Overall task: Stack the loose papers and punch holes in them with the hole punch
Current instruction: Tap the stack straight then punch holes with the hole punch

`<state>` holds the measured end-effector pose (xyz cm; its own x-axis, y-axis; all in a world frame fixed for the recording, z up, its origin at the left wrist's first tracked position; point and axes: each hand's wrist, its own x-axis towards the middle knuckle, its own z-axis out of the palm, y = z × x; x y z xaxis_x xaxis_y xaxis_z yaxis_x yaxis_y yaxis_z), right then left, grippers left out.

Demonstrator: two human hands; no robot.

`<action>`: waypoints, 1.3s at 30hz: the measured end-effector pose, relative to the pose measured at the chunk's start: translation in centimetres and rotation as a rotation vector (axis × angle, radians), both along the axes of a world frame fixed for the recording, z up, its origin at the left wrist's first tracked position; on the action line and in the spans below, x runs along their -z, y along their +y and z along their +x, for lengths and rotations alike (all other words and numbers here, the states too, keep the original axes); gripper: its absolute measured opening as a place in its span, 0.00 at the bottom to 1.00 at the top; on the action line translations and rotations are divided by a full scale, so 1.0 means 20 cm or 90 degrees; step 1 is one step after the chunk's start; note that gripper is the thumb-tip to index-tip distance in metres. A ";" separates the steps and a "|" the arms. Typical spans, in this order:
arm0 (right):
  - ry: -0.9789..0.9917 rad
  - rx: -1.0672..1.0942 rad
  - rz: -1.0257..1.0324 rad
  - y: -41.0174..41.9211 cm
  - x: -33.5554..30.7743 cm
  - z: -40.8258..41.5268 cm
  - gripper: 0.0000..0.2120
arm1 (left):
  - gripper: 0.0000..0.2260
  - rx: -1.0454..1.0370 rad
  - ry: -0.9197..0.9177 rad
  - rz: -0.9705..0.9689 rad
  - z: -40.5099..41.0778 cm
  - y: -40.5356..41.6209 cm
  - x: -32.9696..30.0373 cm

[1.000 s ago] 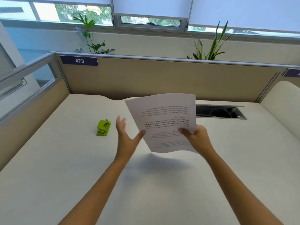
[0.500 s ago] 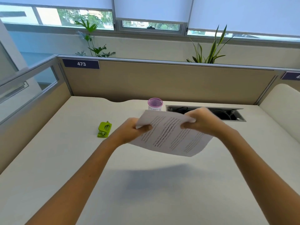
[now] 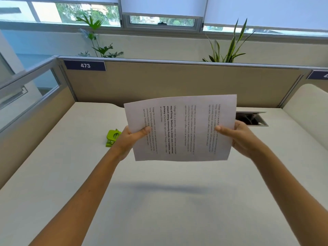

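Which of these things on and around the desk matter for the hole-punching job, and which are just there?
For the job: papers, held by left hand and right hand; green hole punch.

Just there: cable hatch, plants, number sign.

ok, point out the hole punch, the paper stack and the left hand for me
hole punch [image 3: 112, 137]: head view, on its green top lever.
paper stack [image 3: 181, 128]: head view, middle of the printed top sheet.
left hand [image 3: 130, 139]: head view, on the back of the hand, below the thumb.

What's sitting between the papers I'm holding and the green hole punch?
Nothing visible. The papers are held above the desk in both hands; the hole punch sits just beyond the left hand, with only bare desk around it.
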<state>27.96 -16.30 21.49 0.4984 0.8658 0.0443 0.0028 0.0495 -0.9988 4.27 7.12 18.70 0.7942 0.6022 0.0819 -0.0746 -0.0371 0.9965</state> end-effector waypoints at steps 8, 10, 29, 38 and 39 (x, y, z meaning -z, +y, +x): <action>-0.051 0.214 0.032 0.12 0.21 -0.15 0.08 | 0.08 -0.118 0.021 0.061 0.04 -0.02 0.11; -0.023 0.230 0.002 0.11 0.33 -0.17 0.08 | 0.10 -0.103 0.059 0.055 0.02 -0.03 0.20; 0.072 0.211 -0.062 0.03 0.42 -0.04 0.12 | 0.09 -0.187 0.064 -0.162 -0.03 -0.06 0.44; 0.291 0.135 0.097 0.18 0.35 -0.16 0.12 | 0.13 -0.134 -0.110 -0.383 0.13 -0.22 0.35; 0.281 0.148 0.097 0.21 0.35 -0.19 0.10 | 0.13 -0.134 -0.124 -0.398 0.16 -0.24 0.34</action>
<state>24.17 -12.09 14.54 0.6769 0.7297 -0.0967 -0.3892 0.2433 -0.8884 7.41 2.25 11.84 0.6609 0.7228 -0.2019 -0.3091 0.5073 0.8044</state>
